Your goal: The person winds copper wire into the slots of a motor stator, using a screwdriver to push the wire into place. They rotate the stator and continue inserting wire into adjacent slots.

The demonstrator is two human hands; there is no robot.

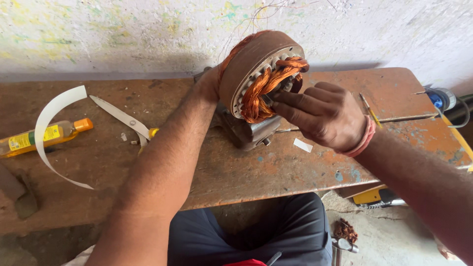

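Orange copper winding (268, 86), rusty-brown bench (236, 167)

There is a single view, taken from a camera on the person's head and tilted steeply down and forward. It looks over both forearms onto the worn, rust-brown wooden surface (236, 172), which runs across the frame from left to right. The paint-flecked white plaster wall (123, 34) closes off the top of the picture, so the camera faces that wall. The view is near: the arms fill the lower half, and the person's dark-trousered lap (256, 231) shows at the bottom edge. The right edge looks bent, probably by a wide lens.
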